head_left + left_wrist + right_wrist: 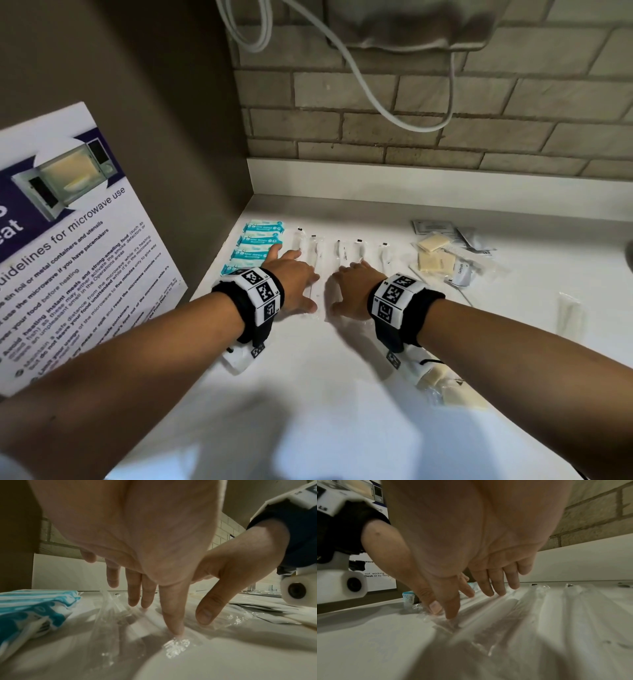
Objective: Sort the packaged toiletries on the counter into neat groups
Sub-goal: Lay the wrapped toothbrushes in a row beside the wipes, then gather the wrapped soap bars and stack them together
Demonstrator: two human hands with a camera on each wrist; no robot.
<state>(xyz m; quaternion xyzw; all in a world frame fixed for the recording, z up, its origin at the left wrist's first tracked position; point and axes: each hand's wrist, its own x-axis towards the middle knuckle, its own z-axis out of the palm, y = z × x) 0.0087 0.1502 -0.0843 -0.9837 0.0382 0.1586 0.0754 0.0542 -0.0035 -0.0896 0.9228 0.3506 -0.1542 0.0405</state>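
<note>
- We see our left hand [294, 284] and right hand [356, 291], fingers straight, pressing flat on clear-wrapped toothbrushes [342, 253] (mid-counter [308, 394]).
- Teal packets [262, 240] lie just left.

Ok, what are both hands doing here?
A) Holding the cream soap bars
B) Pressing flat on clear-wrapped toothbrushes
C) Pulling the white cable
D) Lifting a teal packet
B: the left hand and right hand lie with straight fingers on the clear-wrapped toothbrushes on the counter.

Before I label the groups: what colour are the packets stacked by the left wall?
Teal and white packets, clearest in the head view.
</note>
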